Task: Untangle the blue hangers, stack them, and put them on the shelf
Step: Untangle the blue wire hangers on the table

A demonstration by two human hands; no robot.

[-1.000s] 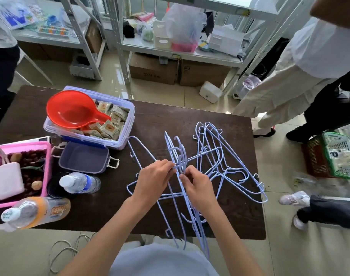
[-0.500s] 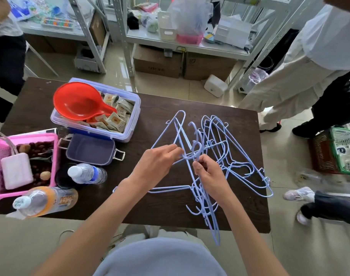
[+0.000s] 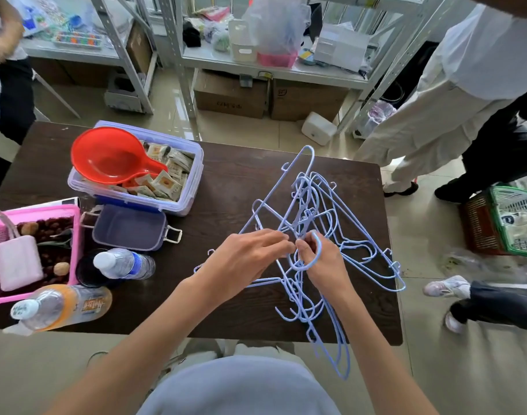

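Fingers (image 3: 281,238) of both hands pinch wires in the middle of the tangled blue hangers (image 3: 322,223) on the dark table (image 3: 226,181), left hand (image 3: 247,259) beside right hand (image 3: 322,265), whose fingers hold a hook loop.

Two hands, left (image 3: 250,259) and right (image 3: 322,265). One tangle of blue hangers (image 3: 340,235), number unclear. Two bottles (image 3: 124,263), one red scoop (image 3: 109,157), one clear box (image 3: 178,202), one pink basket (image 3: 73,244), one purple lid (image 3: 130,227).
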